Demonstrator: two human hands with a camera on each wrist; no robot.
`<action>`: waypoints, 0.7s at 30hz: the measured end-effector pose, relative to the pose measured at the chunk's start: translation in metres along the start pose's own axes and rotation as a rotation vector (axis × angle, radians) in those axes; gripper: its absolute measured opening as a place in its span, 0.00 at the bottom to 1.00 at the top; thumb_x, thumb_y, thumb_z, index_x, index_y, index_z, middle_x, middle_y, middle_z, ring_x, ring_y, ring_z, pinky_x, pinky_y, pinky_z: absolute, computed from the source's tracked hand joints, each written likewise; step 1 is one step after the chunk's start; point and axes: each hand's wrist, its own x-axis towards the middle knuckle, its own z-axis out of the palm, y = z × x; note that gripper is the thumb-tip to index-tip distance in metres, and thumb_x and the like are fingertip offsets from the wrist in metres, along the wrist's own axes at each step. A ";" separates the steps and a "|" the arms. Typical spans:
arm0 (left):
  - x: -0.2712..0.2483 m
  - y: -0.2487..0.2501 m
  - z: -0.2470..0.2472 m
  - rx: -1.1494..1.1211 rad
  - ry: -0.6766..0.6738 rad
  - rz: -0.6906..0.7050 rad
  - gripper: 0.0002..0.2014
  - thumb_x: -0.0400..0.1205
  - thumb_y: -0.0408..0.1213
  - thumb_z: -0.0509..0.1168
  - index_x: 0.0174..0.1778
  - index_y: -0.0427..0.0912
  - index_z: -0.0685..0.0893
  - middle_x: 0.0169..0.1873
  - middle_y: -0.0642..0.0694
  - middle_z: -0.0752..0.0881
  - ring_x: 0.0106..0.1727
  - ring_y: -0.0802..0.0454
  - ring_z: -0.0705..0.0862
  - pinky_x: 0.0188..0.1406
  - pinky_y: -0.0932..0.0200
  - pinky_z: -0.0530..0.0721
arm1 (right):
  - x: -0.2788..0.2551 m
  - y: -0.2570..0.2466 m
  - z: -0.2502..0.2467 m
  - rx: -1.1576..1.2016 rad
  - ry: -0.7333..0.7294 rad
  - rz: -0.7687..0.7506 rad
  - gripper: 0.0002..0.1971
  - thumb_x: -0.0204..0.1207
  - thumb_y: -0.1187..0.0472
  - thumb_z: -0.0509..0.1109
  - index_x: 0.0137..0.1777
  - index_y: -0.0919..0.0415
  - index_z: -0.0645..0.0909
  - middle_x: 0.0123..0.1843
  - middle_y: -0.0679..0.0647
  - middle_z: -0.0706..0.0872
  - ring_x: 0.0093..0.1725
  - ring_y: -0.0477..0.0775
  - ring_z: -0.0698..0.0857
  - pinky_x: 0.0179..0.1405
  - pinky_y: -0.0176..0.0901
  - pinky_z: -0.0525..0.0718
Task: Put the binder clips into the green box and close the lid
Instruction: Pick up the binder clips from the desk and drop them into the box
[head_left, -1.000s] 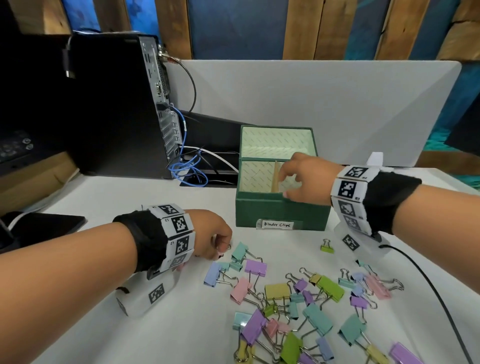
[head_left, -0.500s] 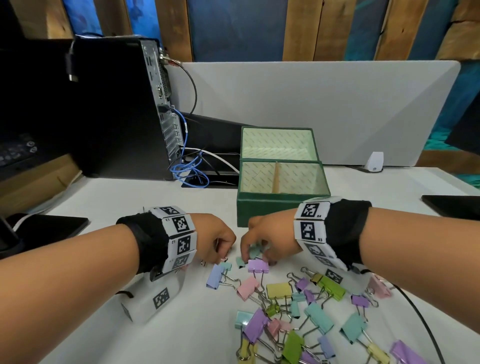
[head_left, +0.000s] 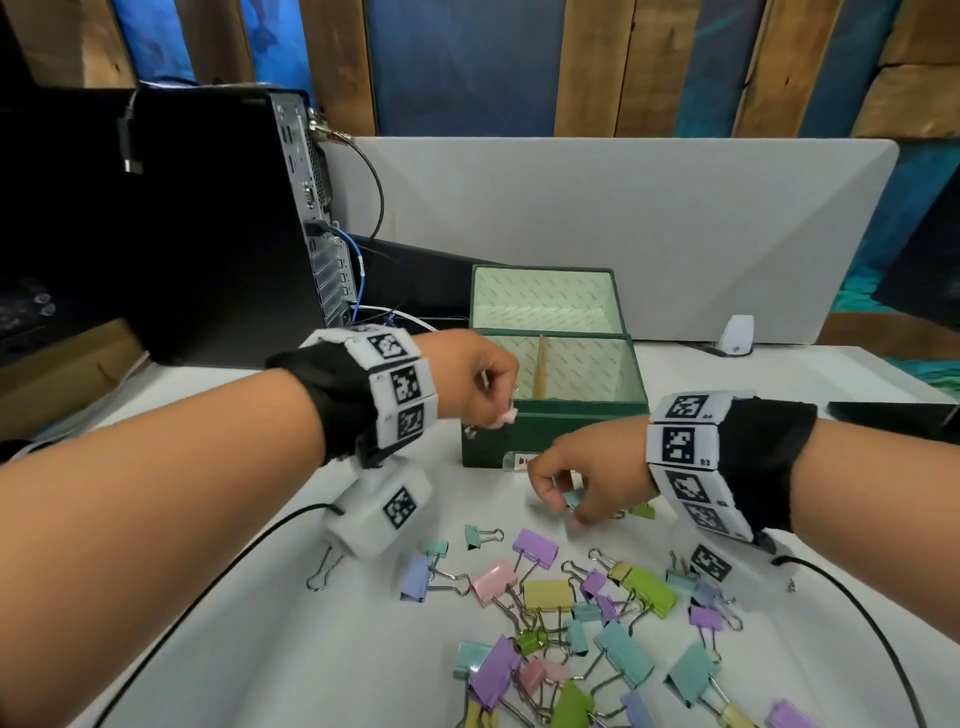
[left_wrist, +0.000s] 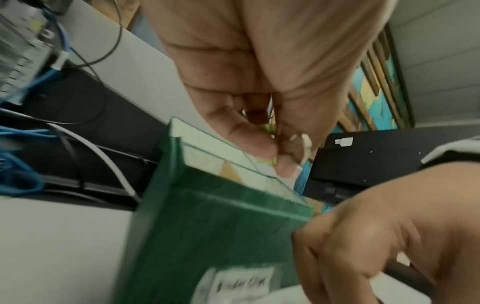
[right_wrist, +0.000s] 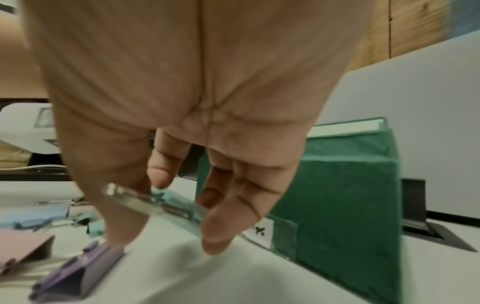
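While the green box (head_left: 550, 431) stands on the tabletop (head_left: 291, 649) with its lid (head_left: 543, 300) upright, the left hand (head_left: 478, 379) pinches a small clip (left_wrist: 270, 131) at the box's near-left corner. Before the box's front, the right hand (head_left: 587, 480) pinches a teal clip (head_left: 572, 500) over the loose binder clips (head_left: 582, 618).

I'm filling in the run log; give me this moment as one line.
left hand: holds clip at green box front-left rim | right hand: pinches teal clip above table | lid: open
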 end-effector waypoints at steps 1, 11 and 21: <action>0.010 0.007 -0.001 -0.024 0.028 0.003 0.05 0.73 0.37 0.74 0.37 0.42 0.85 0.31 0.57 0.87 0.32 0.66 0.83 0.43 0.67 0.85 | -0.004 0.003 -0.002 0.007 -0.003 0.010 0.09 0.72 0.60 0.72 0.42 0.49 0.73 0.42 0.45 0.76 0.31 0.41 0.72 0.30 0.33 0.70; 0.073 0.047 0.004 -0.085 0.186 0.044 0.10 0.79 0.36 0.68 0.55 0.48 0.88 0.45 0.57 0.86 0.37 0.65 0.79 0.28 0.89 0.69 | -0.031 0.028 -0.011 0.090 0.045 0.098 0.16 0.69 0.66 0.70 0.33 0.43 0.70 0.34 0.46 0.73 0.34 0.50 0.72 0.34 0.39 0.72; -0.001 -0.019 -0.026 -0.155 -0.040 -0.211 0.14 0.77 0.30 0.66 0.54 0.53 0.85 0.44 0.52 0.86 0.43 0.56 0.84 0.43 0.67 0.85 | -0.014 0.017 -0.044 0.178 0.335 0.067 0.08 0.74 0.59 0.68 0.50 0.46 0.78 0.48 0.45 0.79 0.35 0.41 0.76 0.37 0.33 0.75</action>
